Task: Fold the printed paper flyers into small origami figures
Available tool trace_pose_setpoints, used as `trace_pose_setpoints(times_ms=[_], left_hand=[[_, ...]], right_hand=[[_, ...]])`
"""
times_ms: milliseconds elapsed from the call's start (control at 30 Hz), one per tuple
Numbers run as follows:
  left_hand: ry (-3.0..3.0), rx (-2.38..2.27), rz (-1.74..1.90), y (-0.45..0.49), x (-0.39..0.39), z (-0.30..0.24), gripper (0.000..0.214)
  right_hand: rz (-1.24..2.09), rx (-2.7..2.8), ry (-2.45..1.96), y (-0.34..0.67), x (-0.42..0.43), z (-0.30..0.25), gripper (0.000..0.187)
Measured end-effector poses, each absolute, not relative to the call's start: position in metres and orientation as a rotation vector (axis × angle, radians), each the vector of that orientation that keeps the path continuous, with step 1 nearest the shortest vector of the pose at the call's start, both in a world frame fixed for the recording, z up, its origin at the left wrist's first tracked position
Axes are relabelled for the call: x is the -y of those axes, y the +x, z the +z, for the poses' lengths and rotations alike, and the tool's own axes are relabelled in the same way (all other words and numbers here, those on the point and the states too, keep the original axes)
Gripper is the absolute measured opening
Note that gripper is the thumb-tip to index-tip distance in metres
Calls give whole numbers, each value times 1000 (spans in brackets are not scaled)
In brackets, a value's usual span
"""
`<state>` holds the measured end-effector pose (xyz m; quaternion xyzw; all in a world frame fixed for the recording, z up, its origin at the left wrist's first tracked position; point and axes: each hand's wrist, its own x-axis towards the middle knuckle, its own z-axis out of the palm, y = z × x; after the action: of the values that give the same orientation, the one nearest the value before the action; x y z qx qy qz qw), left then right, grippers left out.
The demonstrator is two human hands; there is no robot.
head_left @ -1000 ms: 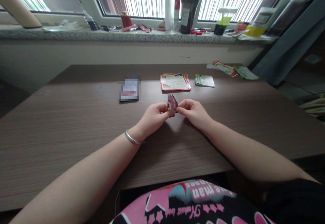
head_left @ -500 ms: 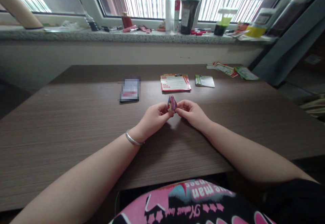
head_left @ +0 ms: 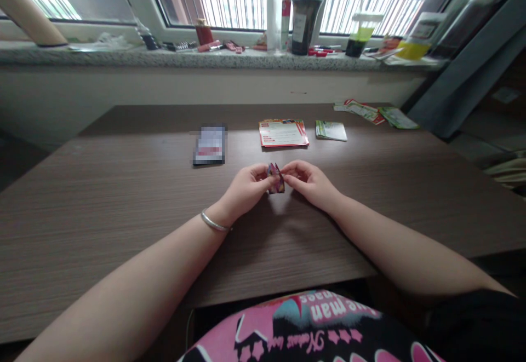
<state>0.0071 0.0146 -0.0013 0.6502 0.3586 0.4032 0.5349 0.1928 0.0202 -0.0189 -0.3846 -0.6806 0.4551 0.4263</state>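
Observation:
Above the middle of the table, my left hand pinches a small folded piece of printed paper, coloured pink, purple and yellow. The paper has pointed flaps at its top, and a lower part hangs below my left thumb. My right hand has its thumb and fingertips closed at the paper's right edge. The exact fold is too small to make out.
Beyond my hands lie a red-and-white stack of cards and a smaller green-and-white stack. A blurred dark-edged flat item lies left. More printed sheets rest at the back right. Bottles and cups crowd the windowsill.
The folded paper has been turned in my fingers, so a lower part now shows beneath my left thumb. My hands have barely shifted.

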Motion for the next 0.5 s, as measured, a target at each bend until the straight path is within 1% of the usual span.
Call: trace_pose_setpoints(times_ms=[167,333,500], left_hand=[[1500,-745,768,9,-15,-6,24],[1486,-752,742,9,-17,-9,25],[1492,-781,727,7,-17,-7,25]], right_hand=[[1252,1581,-880,196,-21,-14,27],[1423,1485,-811,197,-22,-16,29],[1479,1436,-780,195,-23,-17,27]])
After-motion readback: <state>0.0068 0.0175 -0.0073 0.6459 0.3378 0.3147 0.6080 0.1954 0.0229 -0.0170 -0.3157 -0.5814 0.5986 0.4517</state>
